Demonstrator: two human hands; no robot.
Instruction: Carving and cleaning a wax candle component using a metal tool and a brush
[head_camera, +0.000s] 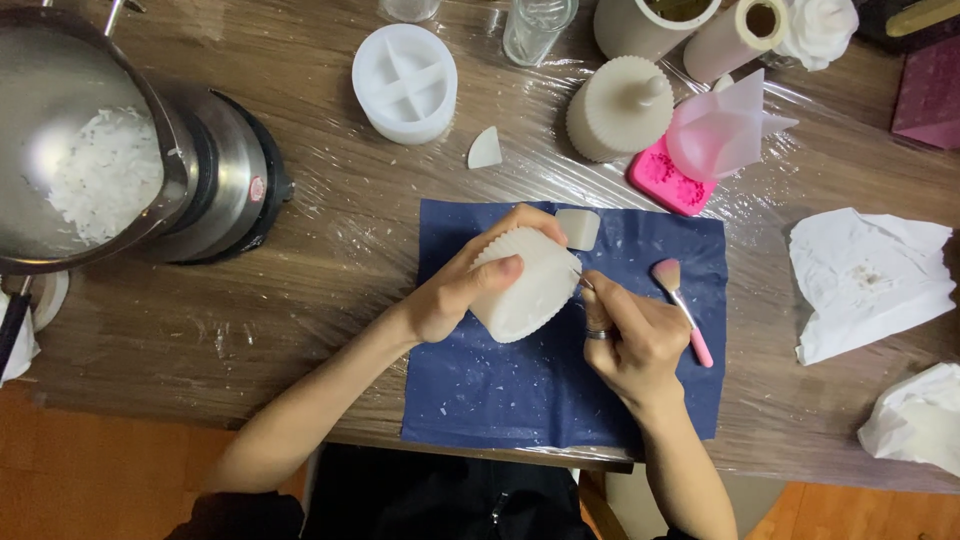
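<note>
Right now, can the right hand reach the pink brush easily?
Probably yes: the right hand lies beside the pink brush with nothing between, but its fingers hold a thin tool.

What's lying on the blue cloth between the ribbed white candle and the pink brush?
In the head view, only the right hand lies between the ribbed white candle and pink brush, over the blue cloth.

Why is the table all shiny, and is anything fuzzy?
Head view: the clear plastic wrap over the wooden table throws back streaks of light near the top; the steel pot gleams; shadows under the left hand and right hand are soft; the white ribbed candle looks sharp, while the edges bend slightly.
</note>
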